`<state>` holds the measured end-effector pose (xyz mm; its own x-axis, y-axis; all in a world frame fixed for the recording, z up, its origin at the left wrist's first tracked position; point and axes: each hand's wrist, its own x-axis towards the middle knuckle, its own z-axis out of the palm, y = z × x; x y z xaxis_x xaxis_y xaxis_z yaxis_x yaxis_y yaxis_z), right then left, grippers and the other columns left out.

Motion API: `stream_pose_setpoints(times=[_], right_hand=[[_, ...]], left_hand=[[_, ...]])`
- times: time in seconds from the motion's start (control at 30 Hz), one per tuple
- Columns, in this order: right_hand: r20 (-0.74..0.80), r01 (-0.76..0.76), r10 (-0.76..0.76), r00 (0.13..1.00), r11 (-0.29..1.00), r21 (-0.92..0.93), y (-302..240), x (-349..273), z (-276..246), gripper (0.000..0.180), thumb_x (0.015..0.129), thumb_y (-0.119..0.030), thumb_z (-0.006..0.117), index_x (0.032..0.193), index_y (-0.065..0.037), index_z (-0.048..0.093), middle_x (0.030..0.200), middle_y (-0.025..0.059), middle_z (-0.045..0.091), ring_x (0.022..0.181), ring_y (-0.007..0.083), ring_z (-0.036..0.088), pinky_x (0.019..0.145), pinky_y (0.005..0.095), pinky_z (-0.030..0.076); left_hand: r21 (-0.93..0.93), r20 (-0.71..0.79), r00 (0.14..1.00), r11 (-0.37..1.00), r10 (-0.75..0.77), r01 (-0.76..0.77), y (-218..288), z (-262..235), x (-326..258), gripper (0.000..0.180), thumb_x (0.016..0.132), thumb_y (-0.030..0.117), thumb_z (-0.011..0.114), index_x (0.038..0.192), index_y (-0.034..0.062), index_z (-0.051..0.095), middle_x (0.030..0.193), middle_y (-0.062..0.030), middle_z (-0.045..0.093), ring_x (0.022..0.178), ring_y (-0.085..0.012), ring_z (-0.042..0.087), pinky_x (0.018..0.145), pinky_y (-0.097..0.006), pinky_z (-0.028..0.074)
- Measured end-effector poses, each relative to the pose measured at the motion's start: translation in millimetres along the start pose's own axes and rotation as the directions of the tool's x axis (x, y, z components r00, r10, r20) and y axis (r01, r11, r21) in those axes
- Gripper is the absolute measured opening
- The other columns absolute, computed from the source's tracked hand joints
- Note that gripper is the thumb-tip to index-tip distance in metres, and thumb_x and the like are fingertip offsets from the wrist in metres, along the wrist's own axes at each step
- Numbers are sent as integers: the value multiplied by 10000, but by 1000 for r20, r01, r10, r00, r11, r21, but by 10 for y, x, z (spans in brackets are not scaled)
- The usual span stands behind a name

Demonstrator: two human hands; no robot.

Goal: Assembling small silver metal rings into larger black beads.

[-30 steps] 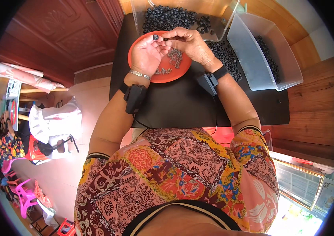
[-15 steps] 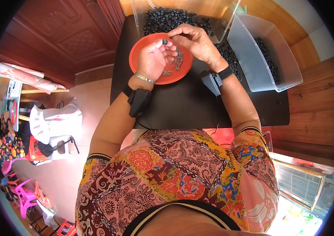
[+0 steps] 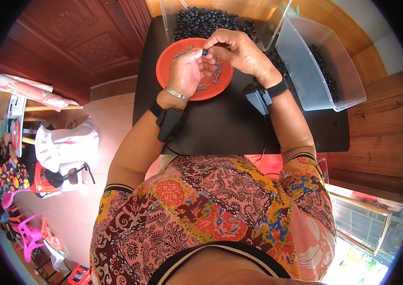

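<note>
We see a dark red door with carved panels (image 3: 68,42) along the far edge of the pale tiled floor (image 3: 116,116). Toward the floor's left edge are a crumpled white sack (image 3: 71,145) and a person in a black floral top (image 3: 14,178). At its near left corner we find a bright pink plastic chair (image 3: 30,237) and a red plastic stool (image 3: 79,274). To our right stands a brown wood-grain panel (image 3: 377,137).

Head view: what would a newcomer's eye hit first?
The busy patterned shirt filling the lower middle. Then, upper middle, the red plate on the black table, the left hand above it pinching a black part, the right hand close by. Beyond, black pieces heaped in a clear bin.
</note>
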<state>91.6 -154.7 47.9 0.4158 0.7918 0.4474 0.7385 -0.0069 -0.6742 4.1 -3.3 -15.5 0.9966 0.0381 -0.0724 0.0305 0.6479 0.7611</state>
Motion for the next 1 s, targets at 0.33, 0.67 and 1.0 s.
stream_pose_setpoints(times=[0.33, 0.67, 1.0], right_hand=[[17, 114, -113, 994, 983, -143, 21, -2, -29, 113, 815, 32, 614, 912, -25, 617, 848, 61, 616, 806, 200, 615, 734, 297, 492], [-5, 156, -160, 987, 969, -194, -33, -4, -54, 100, 813, 16, 615, 902, -29, 614, 840, 71, 615, 804, 234, 619, 721, 317, 493], [10, 175, -178, 984, 953, -247, -26, -12, -22, 92, 794, 3, 627, 879, -27, 608, 806, 83, 601, 768, 277, 603, 685, 340, 485]], left_hand=[[13, 1, 1000, 1000, -22, 22, 2, 13, -4, 259, 891, 286, 500, 900, 41, 586, 830, -78, 634, 742, -207, 614, 668, -316, 455], [12, 1, 999, 999, -39, 39, -12, -4, 6, 261, 898, 284, 498, 903, 39, 588, 822, -78, 633, 747, -209, 610, 671, -319, 451], [19, -7, 999, 999, -42, 42, -24, 8, 3, 256, 895, 277, 497, 897, 36, 582, 830, -82, 632, 752, -212, 610, 684, -318, 452]])
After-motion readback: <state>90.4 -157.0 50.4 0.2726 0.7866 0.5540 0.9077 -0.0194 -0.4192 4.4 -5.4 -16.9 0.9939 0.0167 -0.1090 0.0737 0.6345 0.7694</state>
